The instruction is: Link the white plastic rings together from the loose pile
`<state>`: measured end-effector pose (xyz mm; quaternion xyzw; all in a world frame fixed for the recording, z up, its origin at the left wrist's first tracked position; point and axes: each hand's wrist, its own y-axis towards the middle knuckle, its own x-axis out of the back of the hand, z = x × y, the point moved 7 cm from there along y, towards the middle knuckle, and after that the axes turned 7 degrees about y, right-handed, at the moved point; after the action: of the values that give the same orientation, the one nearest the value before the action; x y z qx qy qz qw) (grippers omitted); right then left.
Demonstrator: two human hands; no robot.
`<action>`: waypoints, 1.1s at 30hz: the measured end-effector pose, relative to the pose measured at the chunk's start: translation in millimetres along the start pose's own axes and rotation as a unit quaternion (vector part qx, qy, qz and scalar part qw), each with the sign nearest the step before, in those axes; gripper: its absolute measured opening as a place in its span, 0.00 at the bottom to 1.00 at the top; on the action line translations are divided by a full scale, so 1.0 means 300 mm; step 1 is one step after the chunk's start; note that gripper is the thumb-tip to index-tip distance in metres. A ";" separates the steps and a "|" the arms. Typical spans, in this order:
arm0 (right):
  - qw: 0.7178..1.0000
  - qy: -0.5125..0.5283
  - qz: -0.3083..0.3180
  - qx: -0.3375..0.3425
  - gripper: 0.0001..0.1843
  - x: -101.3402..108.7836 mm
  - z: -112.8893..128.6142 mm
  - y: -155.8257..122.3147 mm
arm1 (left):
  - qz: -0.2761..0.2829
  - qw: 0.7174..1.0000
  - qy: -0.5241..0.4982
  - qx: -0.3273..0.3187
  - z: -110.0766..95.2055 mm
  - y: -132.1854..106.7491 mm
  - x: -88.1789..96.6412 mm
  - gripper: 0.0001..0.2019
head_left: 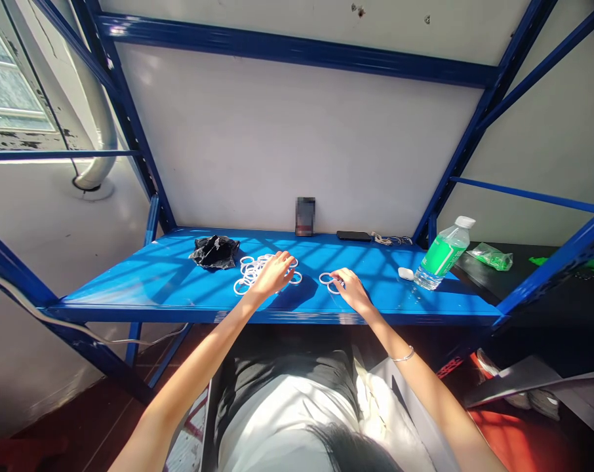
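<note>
A loose pile of white rings (248, 269) lies on the blue tabletop. My left hand (274, 274) reaches over the pile's right side, its fingers stretched out and touching or just above the rings. What is under that palm is hidden. To the right, apart from the pile, is a small group of white rings (325, 278). My right hand (352, 290) is at this group, fingers bent and closed on the edge of a ring. A crumpled black plastic bag (215, 252) sits just behind and left of the pile.
A water bottle with a green label (440, 257) stands at the right, beside a small white case (406, 273). A dark upright object (305, 217), a black phone-like slab (353, 236) and a coiled cable (392, 240) are along the back. Blue frame posts (467, 141) flank the table (179, 298).
</note>
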<state>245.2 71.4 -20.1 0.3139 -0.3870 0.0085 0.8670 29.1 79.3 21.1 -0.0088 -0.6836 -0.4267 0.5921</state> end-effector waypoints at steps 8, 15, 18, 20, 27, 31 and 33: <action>0.994 0.022 0.004 0.105 0.11 0.006 0.119 -0.006 | 0.014 0.995 -0.079 -0.063 -0.148 -0.010 -0.065 0.16; 0.984 0.072 0.001 0.161 0.12 0.001 0.190 -0.028 | 0.022 0.986 -0.149 -0.070 -0.186 -0.026 -0.124 0.19; 0.983 0.103 -0.002 0.154 0.12 0.002 0.201 -0.030 | 0.033 0.979 -0.192 -0.053 -0.191 -0.028 -0.126 0.17; 0.981 0.132 -0.007 0.141 0.11 0.005 0.201 -0.031 | 0.046 0.969 -0.241 -0.035 -0.192 -0.027 -0.116 0.18; 0.975 0.210 -0.011 0.077 0.12 0.004 0.176 -0.026 | 0.094 0.910 -0.403 0.037 -0.181 -0.020 -0.100 0.23; 0.974 0.215 -0.005 0.066 0.11 0.005 0.174 -0.021 | 0.116 0.882 -0.452 0.060 -0.178 -0.020 -0.109 0.22; 0.975 0.210 -0.002 0.066 0.11 0.006 0.175 -0.019 | 0.123 0.875 -0.464 0.066 -0.178 -0.020 -0.110 0.22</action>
<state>213.0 37.4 4.3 0.3621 -0.1939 0.0978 0.9065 78.7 60.0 -12.9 -0.2504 -0.8997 -0.2516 0.2541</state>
